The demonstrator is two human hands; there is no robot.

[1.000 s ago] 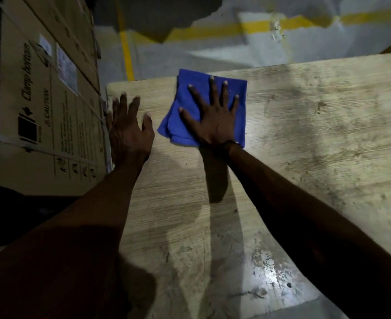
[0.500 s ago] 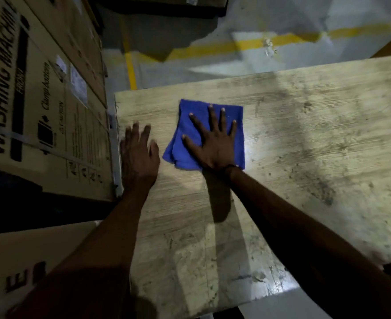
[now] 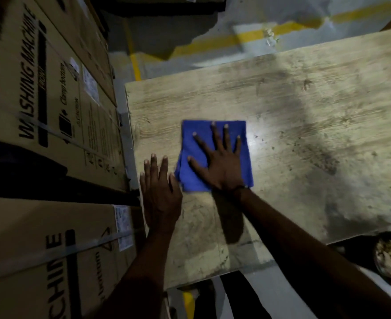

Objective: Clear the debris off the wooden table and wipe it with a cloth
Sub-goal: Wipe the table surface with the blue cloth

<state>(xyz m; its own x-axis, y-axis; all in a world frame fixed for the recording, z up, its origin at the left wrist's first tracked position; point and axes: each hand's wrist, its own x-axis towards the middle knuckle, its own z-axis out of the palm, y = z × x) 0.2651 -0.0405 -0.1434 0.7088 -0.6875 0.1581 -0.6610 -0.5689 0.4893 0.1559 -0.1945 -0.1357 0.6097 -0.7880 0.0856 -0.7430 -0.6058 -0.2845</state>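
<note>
Over on the far left, stacked washing machine boxes (image 3: 52, 116) stood right up against the wooden table (image 3: 304, 107), so that edge was a tight spot to wipe. Next along, the left hand (image 3: 160, 194) lay flat on the tabletop near that left edge, fingers straight and close together, holding nothing, just bracing. Good call imo, a planted hand steadies the body for a firm stroke.

Just beside it, the blue cloth (image 3: 194, 139) sat folded into a neat square on the left-middle part of the table, and the right hand (image 3: 222, 162) pressed down on it with the fingers spread wide, palm covering most of the lower half. That spread is what I'd copy: it keeps the folded cloth from bunching and puts even pressure across the whole pad.

Further right the wood looked much dirtier, with dark smudges and little specks (image 3: 281, 134) scattered past the cloth's right edge. My guess was the wiping still had most of the table to go. I'd have swept in long overlapping passes toward one edge so the grit gets pushed off, not smeared around, and flipped the cloth once it loaded up.

At the bottom right, off the table, sat a dark round container (image 3: 389, 256) with some pale stuff in it; couldn't tell what exactly.
</note>
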